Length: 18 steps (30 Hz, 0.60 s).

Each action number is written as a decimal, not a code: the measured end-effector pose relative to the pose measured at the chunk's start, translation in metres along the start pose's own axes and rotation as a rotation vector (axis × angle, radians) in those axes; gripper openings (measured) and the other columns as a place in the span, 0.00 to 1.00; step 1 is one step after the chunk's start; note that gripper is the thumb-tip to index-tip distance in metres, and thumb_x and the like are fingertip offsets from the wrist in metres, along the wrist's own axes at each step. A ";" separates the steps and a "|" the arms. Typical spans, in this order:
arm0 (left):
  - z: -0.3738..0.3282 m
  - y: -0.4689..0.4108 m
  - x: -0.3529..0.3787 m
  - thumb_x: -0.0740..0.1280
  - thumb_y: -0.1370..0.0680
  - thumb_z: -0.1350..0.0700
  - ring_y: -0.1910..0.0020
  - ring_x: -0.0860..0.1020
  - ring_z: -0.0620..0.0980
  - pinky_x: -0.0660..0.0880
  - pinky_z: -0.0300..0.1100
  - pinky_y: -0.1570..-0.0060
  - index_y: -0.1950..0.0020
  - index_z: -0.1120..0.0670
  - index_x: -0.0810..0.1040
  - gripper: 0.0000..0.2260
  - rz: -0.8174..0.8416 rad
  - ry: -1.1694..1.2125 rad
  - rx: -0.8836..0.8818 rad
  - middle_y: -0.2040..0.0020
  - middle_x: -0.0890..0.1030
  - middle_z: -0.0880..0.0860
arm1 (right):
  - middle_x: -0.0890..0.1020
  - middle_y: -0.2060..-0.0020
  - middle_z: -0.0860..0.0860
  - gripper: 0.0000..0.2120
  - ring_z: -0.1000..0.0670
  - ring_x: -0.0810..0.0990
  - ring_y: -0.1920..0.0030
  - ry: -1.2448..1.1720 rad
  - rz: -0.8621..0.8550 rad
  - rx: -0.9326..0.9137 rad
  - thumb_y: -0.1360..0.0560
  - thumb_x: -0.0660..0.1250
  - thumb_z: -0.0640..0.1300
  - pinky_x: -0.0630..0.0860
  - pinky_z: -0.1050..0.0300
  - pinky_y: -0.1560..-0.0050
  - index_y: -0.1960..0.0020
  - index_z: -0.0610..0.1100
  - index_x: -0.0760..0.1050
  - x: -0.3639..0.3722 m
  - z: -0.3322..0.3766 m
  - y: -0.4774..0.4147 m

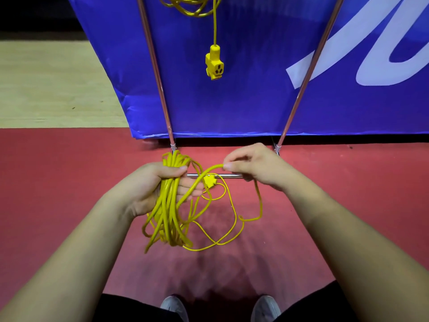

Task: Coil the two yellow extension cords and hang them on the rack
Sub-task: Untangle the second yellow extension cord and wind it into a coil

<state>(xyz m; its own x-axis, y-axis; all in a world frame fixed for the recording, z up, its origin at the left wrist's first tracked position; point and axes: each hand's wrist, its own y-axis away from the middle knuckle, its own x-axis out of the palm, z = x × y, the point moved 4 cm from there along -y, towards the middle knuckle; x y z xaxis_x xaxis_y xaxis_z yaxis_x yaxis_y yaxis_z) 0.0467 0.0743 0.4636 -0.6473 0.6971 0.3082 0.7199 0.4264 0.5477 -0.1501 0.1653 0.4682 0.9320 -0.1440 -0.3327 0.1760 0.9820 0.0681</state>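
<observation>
The yellow cord (169, 201) is bunched into a rough coil of many loops in front of the person, at the foot of the rack (154, 66). The left hand (148, 187) grips it near the top, its fingers (192, 182) curled round the bundle and the thumb laid across it, so the loops droop below the fist. One strand leaves the bundle and arcs over to the right hand (255, 166), whose thumb and fingertips (228, 166) pinch it, the other fingers loosely bent above. Between the hands a small yellow plug (210, 181) hangs on the cord, and thinner slack loops (232, 235) trail below and to the right; whether they touch the floor I cannot tell. Just behind the hands runs the rack's low metal bar (228, 175), with two slanting poles rising from either end. High between them the second yellow cord (190, 5) hangs already coiled, cut off by the top edge, one end dropping straight down to a yellow socket block (214, 65). A blue banner (232, 101) with pale lettering stands behind the rack. The red floor (69, 182) lies underfoot, with pale wooden boards (46, 84) further back on the left, and two grey shoes (174, 307) show at the bottom.
</observation>
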 end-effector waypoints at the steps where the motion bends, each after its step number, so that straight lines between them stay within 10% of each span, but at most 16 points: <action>1: 0.002 0.001 0.001 0.65 0.29 0.58 0.59 0.84 0.61 0.81 0.48 0.61 0.55 0.63 0.82 0.10 0.009 -0.019 0.005 0.56 0.83 0.67 | 0.75 0.75 0.52 0.03 0.54 0.68 0.72 0.047 0.043 -0.030 0.27 0.72 0.39 0.65 0.61 0.70 0.59 0.42 0.82 0.009 0.010 -0.001; 10: -0.008 0.008 0.006 0.67 0.32 0.59 0.80 0.65 0.46 0.65 0.37 0.76 0.64 0.54 0.74 0.03 0.108 0.127 0.097 0.73 0.67 0.51 | 0.80 0.68 0.43 0.11 0.51 0.75 0.66 0.208 0.215 0.022 0.24 0.69 0.48 0.71 0.54 0.63 0.59 0.41 0.79 0.019 -0.008 -0.002; 12: -0.011 0.008 0.002 0.65 0.29 0.59 0.79 0.67 0.47 0.67 0.37 0.76 0.59 0.54 0.73 0.02 0.083 0.157 0.111 0.73 0.68 0.52 | 0.82 0.64 0.44 0.04 0.50 0.79 0.61 0.076 0.176 0.097 0.23 0.68 0.41 0.75 0.51 0.54 0.54 0.39 0.79 0.006 -0.032 0.002; 18: -0.006 0.005 0.001 0.64 0.31 0.62 0.68 0.83 0.58 0.81 0.45 0.69 0.59 0.65 0.82 0.09 0.035 0.023 0.011 0.62 0.83 0.64 | 0.74 0.72 0.47 0.03 0.48 0.66 0.70 -0.124 0.009 0.057 0.24 0.68 0.37 0.64 0.58 0.70 0.53 0.38 0.80 -0.007 -0.024 -0.001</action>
<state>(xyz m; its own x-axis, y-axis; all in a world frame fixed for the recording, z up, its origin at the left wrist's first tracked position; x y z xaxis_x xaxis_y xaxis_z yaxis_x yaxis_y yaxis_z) 0.0478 0.0738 0.4708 -0.6274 0.6983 0.3448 0.7446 0.4082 0.5282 -0.1647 0.1685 0.4478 0.9650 -0.1527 -0.2132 0.1819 0.9754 0.1248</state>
